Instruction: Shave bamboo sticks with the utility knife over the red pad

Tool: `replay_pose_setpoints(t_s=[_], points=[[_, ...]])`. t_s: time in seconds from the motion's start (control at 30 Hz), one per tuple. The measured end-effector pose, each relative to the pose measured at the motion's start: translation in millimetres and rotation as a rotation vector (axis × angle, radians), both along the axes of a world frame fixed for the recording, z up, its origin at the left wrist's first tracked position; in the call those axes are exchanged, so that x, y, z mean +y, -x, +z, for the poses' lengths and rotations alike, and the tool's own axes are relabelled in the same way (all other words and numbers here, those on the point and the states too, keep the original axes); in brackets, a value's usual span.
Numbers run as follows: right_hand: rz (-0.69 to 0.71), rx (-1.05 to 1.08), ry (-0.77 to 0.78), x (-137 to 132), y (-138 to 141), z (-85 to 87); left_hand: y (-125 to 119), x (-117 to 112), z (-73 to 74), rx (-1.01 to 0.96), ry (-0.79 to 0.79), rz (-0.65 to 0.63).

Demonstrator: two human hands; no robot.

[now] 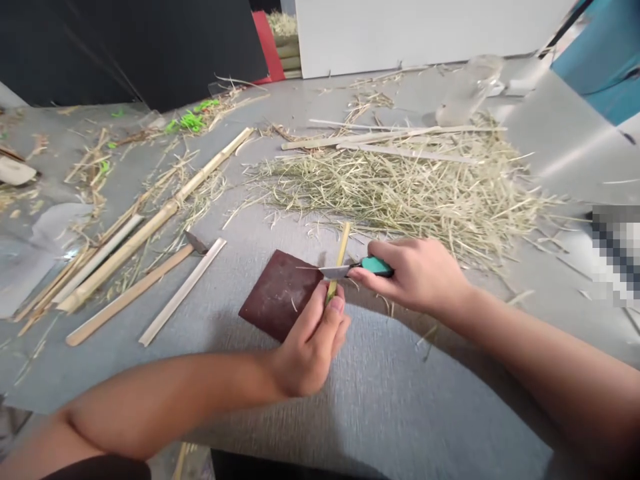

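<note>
Above the worktop, the left hand pinches a yellow strip near a brown sheet, while the right hand grips a green-handled knife, its blade crossing the strip.

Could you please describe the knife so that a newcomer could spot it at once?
Find the heap of pale shavings on the grey table. Just below it in view, the right hand holds the knife. Its teal and black handle sets it apart from the yellowish strip in the left hand.
</note>
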State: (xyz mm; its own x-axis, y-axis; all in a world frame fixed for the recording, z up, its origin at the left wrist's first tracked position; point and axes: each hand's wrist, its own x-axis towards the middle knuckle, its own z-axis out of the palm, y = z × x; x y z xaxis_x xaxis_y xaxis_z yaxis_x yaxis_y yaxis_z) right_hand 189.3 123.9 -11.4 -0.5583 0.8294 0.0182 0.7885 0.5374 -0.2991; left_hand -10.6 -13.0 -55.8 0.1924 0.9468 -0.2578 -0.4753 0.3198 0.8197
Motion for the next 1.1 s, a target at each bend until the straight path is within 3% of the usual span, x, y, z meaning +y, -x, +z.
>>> replay_pose_setpoints(t_s=[0.07,0.2,0.37,0.43,0.67,0.93,1.1], points=[[-0.010,-0.023,-0.016,-2,-1,1.0,-1,-3,-3.5,0.021,-0.003,0.044],[-0.071,-0.006,-0.055,13,-9,2.9,1,-4,0.3,0.086,0.026,-0.044],[-0.377,0.126,-0.150,49,-29,1.2,8,2,5.0,0.099,-0.029,-0.191],[-0.416,0.198,-0.163,51,-31,0.0,10,7,5.1,0.120,-0.047,-0.189],[-0.187,0.128,-0.068,13,-9,1.6,16,13,8.6,0.148,-0.078,-0.171],[-0.069,0.034,0.016,-3,5,-1.2,10,12,22.1,0.139,0.089,-0.195],[-0.035,-0.023,0.071,-12,10,-0.4,12,12,20.2,0.195,0.147,-0.290]])
